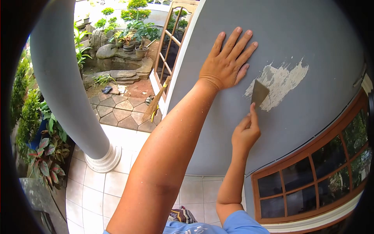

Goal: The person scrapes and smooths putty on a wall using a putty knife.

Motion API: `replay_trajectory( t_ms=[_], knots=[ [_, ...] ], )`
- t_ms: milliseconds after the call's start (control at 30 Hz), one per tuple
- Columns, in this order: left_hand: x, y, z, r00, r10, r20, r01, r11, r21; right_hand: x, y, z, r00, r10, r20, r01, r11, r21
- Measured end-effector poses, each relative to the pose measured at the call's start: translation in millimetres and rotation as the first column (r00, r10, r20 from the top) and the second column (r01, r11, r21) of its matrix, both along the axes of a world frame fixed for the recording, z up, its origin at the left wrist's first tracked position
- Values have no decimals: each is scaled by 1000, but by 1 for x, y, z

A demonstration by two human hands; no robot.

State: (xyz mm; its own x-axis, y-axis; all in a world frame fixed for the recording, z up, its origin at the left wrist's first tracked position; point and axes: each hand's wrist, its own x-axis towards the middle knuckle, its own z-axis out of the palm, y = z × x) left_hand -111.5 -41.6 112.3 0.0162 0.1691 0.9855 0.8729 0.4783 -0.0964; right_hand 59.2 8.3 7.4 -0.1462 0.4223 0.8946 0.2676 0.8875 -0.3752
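Note:
My left hand [226,62] lies flat on the grey wall [304,31], fingers spread, left of a rough whitish patch [286,80] where the paint is off. Gripped in my right hand [247,134] is a putty knife [260,93]; its handle is mostly hidden by my fingers, and the forefinger stretches up toward the blade. The blade is against the lower left part of the patch, tilted up. Small pale flecks dot my left forearm.
A wood-framed window [307,175] stands at lower right. To the left rises a round grey pillar [68,78] on a white base. Behind it are a garden with potted plants [141,50], a broom [157,99] and an open wood-framed glass door or shutter [171,41]. White tiles [117,187] cover the floor.

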Motion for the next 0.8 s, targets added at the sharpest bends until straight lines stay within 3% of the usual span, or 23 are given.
replay_trajectory(
  t_ms=[167, 267, 367, 567, 667, 800],
  knots=[
    [-1, 0, 0, 1000, -23, 8, 23, 1000, 6, 11, -19, 29, 997, 68, 33, -61, 979, -197],
    [0, 0, 0, 1000, -28, 8, 28, 1000, 5, 15, -12, -3, 996, 9, 84, -9, 1000, -1],
    [-1, -1, 0, 1000, 4, -5, -4, 1000, 6, 8, -14, 4, 995, 31, 99, -11, 981, -193],
    [0, 0, 0, 1000, 17, -1, -17, 1000, -1, 13, -10, -14, 996, 38, 84, -36, 999, -25],
    [0, -1, 0, 1000, 25, -5, -25, 1000, -6, 11, -16, -11, 988, -16, 152, 29, 996, -81],
    [0, 0, 1, 1000, 1, 13, -1, 1000, -12, 6, -9, -21, 998, 40, 48, -40, 999, -6]
  ],
)
